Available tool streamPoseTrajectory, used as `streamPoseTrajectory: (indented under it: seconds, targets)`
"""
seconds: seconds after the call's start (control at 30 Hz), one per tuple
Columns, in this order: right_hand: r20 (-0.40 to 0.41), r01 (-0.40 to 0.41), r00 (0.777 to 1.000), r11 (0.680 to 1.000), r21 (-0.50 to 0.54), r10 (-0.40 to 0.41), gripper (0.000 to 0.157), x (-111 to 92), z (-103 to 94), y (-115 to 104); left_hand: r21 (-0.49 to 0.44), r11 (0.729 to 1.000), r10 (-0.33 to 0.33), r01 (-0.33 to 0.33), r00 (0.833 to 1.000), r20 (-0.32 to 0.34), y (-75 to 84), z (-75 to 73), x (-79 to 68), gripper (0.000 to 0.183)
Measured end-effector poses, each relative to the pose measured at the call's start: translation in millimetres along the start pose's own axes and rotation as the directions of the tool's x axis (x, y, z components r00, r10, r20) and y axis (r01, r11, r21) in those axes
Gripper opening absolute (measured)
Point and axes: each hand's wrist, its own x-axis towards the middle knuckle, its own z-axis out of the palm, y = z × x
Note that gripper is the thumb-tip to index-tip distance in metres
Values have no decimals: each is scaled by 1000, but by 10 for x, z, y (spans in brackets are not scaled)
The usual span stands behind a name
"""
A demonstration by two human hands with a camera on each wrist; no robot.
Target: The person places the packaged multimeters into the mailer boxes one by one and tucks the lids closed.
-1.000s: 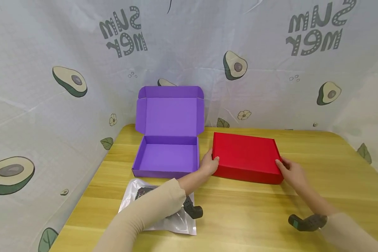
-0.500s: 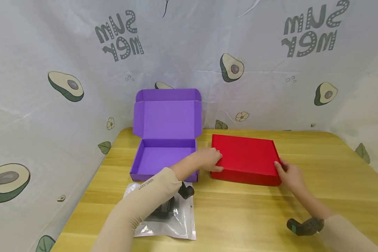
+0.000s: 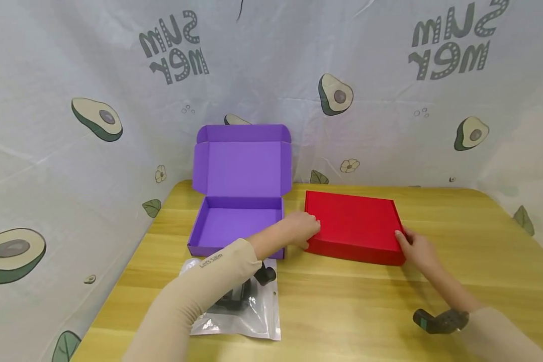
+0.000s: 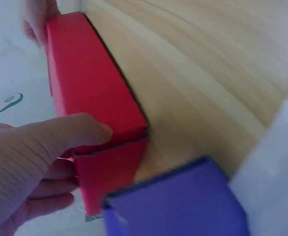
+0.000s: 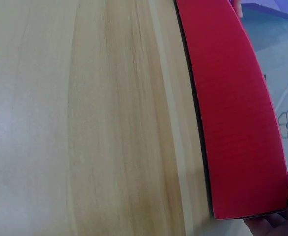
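A closed red cardboard box (image 3: 355, 226) lies slightly turned on the wooden table. My left hand (image 3: 302, 227) is at its left front corner. In the left wrist view the thumb (image 4: 92, 129) lies on the box's front face by the corner seam, the other fingers bent beside the left end. My right hand (image 3: 418, 249) grips the right end, thumb on top and fingers around the side. Just left of the red box stands a purple box (image 3: 242, 229), lid raised, its visible inside bare.
A clear and silvery zip bag (image 3: 258, 317) with a dark item inside lies in front of the purple box, partly hidden under my left forearm. A white curtain (image 3: 271, 60) printed with avocados hangs behind the table (image 3: 353, 311).
My left hand has shifted from the red box's left side to over its front left corner, knuckles now up. The right hand and both boxes stay in place.
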Motion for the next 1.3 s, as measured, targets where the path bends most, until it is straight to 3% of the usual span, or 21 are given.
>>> streamPoseTrajectory:
  seconds: [0.17,0.37,1.03,1.3]
  targets:
    - [28,-14,1000,1000,-7,14,58,22,-25,-13,55,998,3,-1,999,-47,17,91,-28,51]
    - [37,-22,999,1000,11,21,60,28,-24,-18,65,998,13,-7,996,-87,15,122,-48,47]
    - [7,3,1000,999,33,-3,59,34,-75,-13,110,993,-13,30,989,-149,65,213,-19,62]
    - [9,-5,1000,1000,24,4,60,22,-41,8,-20,997,-83,81,979,-186,89,284,-69,45]
